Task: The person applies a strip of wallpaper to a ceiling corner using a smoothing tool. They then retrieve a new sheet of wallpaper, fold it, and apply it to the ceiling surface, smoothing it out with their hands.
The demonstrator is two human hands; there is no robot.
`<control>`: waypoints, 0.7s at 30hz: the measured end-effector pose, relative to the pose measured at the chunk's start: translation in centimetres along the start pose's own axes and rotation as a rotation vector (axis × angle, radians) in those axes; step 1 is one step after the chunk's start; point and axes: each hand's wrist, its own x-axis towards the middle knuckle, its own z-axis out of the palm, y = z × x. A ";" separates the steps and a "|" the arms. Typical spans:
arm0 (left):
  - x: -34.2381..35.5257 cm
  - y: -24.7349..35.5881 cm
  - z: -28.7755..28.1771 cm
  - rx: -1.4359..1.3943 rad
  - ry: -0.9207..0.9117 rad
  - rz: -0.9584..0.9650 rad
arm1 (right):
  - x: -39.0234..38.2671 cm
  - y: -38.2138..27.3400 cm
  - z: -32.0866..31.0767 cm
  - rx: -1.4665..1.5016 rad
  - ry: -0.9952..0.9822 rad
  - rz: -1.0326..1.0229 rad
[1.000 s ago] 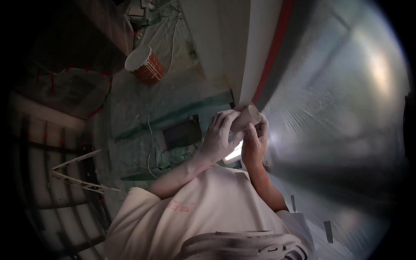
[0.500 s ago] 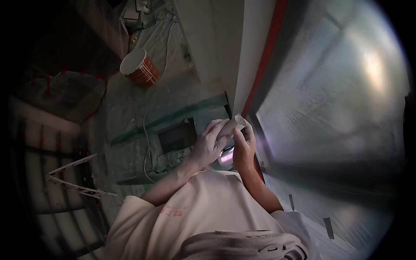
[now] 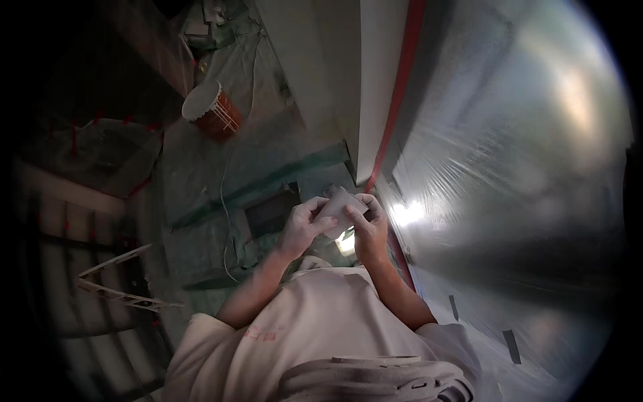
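A grey-beige piece of paper, flattened or folded, is pinched between my two hands in front of my shirt. My left hand grips its left side with the thumb on its face, and my right hand grips the right side, thumb also on top. A small dark shape shows at the paper's upper end, too unclear to name. Both hands look dusty, the left paler. A bright light glows just below the paper, behind the hands.
An orange bucket with white drips stands on green floor sheeting beside a white cable. A light-coloured folding ladder is at lower left. A plastic-covered panel edged with red tape fills the right.
The paper, curled into a tube earlier, now shows a flatter face. My hands have shifted down and left in the picture, with both thumbs now on top of it.
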 end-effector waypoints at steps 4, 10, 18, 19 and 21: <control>0.3 0.8 0.1 -0.066 0.003 -0.080 | 0.2 -1.0 0.2 -0.103 0.002 -0.025; -0.3 -0.9 0.8 -0.048 0.116 0.057 | -0.7 -0.6 0.1 -0.081 0.012 -0.080; 0.8 -0.8 -1.1 -0.068 0.181 0.103 | -0.2 -1.4 0.5 -0.352 -0.142 0.037; 0.6 -0.7 -1.1 -0.111 0.144 0.088 | -0.3 -1.5 0.6 -0.389 -0.159 0.009; -0.2 0.3 -0.7 -0.233 0.092 0.030 | -0.4 -1.3 0.5 -0.413 -0.204 0.026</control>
